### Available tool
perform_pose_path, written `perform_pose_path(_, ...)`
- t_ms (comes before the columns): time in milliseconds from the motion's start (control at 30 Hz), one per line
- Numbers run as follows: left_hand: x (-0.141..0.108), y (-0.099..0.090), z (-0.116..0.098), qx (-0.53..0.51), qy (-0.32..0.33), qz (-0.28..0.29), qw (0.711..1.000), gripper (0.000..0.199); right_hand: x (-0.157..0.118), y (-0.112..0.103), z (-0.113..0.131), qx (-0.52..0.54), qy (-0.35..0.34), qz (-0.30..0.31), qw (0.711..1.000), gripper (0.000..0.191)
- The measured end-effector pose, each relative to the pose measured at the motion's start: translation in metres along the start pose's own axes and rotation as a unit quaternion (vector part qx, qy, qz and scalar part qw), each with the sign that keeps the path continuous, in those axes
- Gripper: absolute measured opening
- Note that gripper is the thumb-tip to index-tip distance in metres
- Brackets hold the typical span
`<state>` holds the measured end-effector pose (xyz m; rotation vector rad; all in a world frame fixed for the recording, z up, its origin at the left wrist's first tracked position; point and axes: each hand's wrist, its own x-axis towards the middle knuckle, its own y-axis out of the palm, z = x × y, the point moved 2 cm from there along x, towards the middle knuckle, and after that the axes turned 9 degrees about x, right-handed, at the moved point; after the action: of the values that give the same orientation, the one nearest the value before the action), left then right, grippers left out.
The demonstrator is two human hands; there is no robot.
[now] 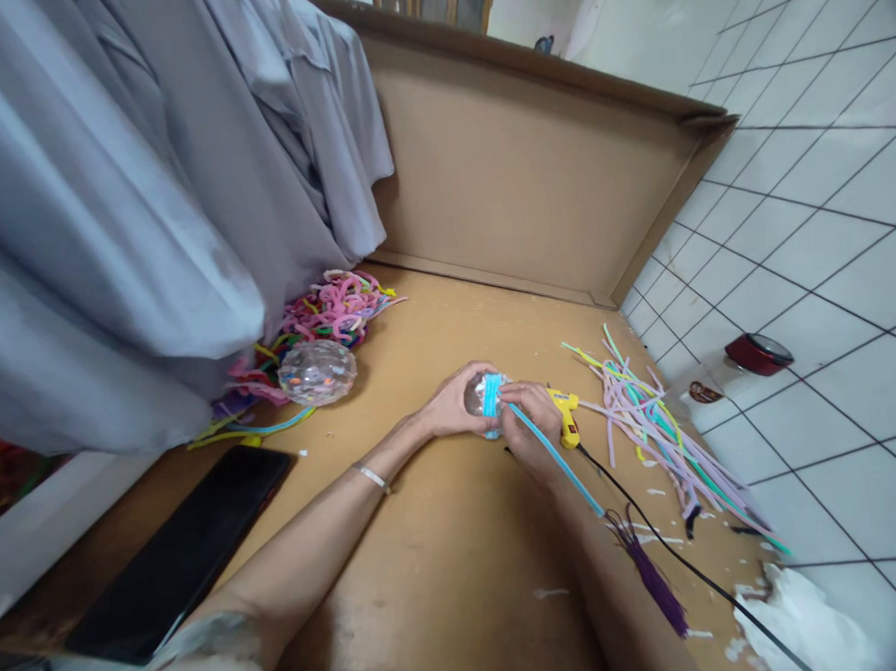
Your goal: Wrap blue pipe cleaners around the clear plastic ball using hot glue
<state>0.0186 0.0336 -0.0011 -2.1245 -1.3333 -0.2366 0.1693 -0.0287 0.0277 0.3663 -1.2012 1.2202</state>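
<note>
At the middle of the table, my left hand (453,404) is wrapped round a small clear jar (476,395) lying on its side. Rows of light blue pipe cleaner (492,396) circle the jar. The fingers of my right hand (532,420) pinch the pipe cleaner against the jar's right end. Its loose length (561,464) runs down to the right, across my right forearm. Just beyond my right hand lies a yellow hot glue gun (566,418), partly hidden by the hand, with a black cord (635,501).
Loose pipe cleaners (639,411) lie at the right by the tiled wall, near a red-lidded jar (754,357), a purple tassel (657,577) and white tissue (815,625). At left are a clear round container (318,373), a colourful pipe cleaner heap (336,305), a black phone (189,547) and a grey curtain (124,208).
</note>
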Motion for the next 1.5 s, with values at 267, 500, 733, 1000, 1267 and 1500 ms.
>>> perform_pose_path(267,0.0005,0.0003,0.0040,0.040,0.022,0.011,0.999,0.068,-0.0001,0.0005,0.0016,0.001,-0.003,-0.005,1.000,0.019)
perform_pose_path(500,0.0020,0.0002,0.0058,0.058,0.053,0.012,0.997,0.066,-0.0010,0.0015,-0.0002,0.002,-0.003,-0.006,1.000,0.020)
perform_pose_path(733,0.0019,0.0000,0.0028,0.054,0.048,0.009,0.997,0.063,-0.0014,0.0027,0.0009,-0.007,0.004,-0.018,1.000,0.017)
perform_pose_path(1000,0.0019,0.0003,0.0037,0.047,0.033,0.014,0.998,0.063,-0.0009,0.0023,0.0018,-0.018,0.009,-0.007,1.000,0.016)
perform_pose_path(1267,0.0007,0.0006,0.0054,0.046,0.036,0.016,0.998,0.065,-0.0025,0.0043,-0.0011,-0.011,-0.031,-0.013,0.999,0.018)
perform_pose_path(1500,0.0024,0.0002,0.0054,0.062,0.047,0.024,0.997,0.064,-0.0026,0.0036,-0.0003,-0.015,-0.005,-0.003,1.000,0.017)
